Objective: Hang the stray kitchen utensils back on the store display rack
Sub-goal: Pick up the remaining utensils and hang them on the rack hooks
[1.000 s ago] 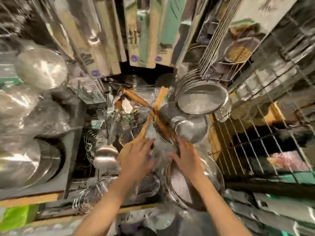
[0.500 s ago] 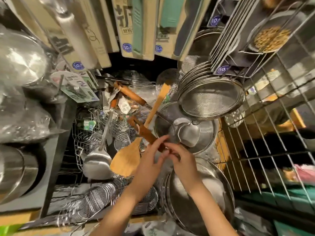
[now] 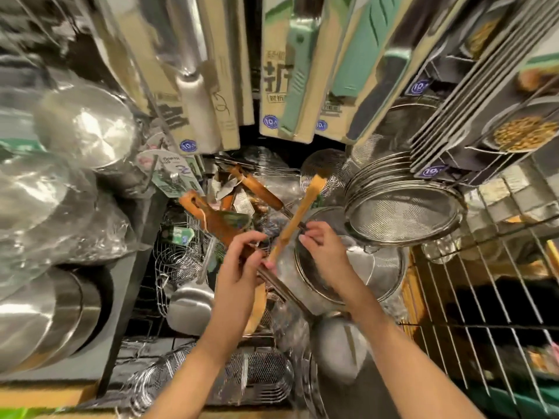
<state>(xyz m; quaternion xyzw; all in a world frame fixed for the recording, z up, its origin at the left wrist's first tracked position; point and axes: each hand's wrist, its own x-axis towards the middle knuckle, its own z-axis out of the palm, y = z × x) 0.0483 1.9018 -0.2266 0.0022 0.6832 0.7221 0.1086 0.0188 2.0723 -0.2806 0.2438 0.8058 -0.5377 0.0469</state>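
Note:
A dark brown wooden-handled utensil [image 3: 216,220] with a string loop slants from upper left to lower right. Its metal shaft [image 3: 284,290] runs down to a steel bowl [image 3: 335,349]. My left hand [image 3: 239,270] grips it where the wood meets the metal. My right hand [image 3: 322,255] pinches the thin metal shaft of a second wooden-handled utensil [image 3: 260,189]. A light wooden spatula [image 3: 302,211] crosses between my hands, and my left hand hides part of its blade.
Mesh strainers [image 3: 402,213] hang stacked at the right over a wire grid rack [image 3: 484,285]. Carded utensils [image 3: 287,86] hang overhead. Steel pots [image 3: 45,313] fill the left shelf. A steel scoop [image 3: 189,303] and wire skimmers [image 3: 211,376] lie in the bin below.
Both hands have risen from the pile. The left hand has lifted the brown-handled utensil up and left, and the right hand has shifted to a thin shaft. The view has tilted upward.

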